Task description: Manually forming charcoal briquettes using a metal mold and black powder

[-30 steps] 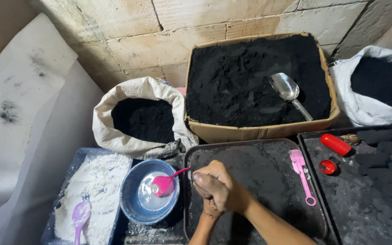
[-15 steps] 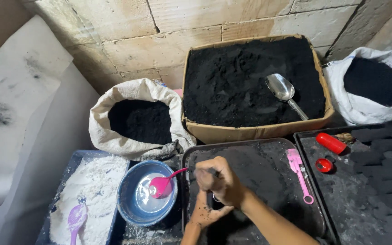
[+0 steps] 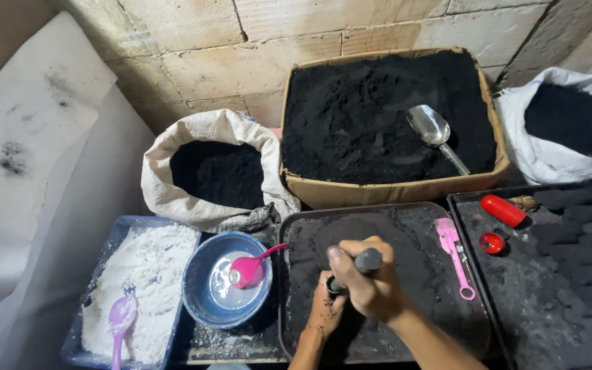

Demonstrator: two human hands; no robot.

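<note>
My right hand [image 3: 371,284] is closed around a dark cylindrical rod [image 3: 366,261], over a black tray [image 3: 289,329] spread with black powder. Just below it my left hand [image 3: 325,314], dusted black, grips a small dark tube [image 3: 331,286] under the rod's lower end. A blue bowl [image 3: 199,301] with a pink spoon [image 3: 247,270] in white liquid stands to the left of the hands. A pink measuring spoon [image 3: 455,257] lies on the tray's right side.
A cardboard box [image 3: 392,192] of black powder with a metal scoop [image 3: 435,133] sits behind the tray. White sacks [image 3: 166,195] [image 3: 549,164] of black powder flank it. A blue tray [image 3: 77,342] of white powder holds a purple spoon [image 3: 120,322]. A red cylinder [image 3: 504,210] and red cap [image 3: 492,242] lie on the right tray.
Both hands moved right along the tray. My right hand rose above the left, and the dark rod now shows in its grip above the small tube.
</note>
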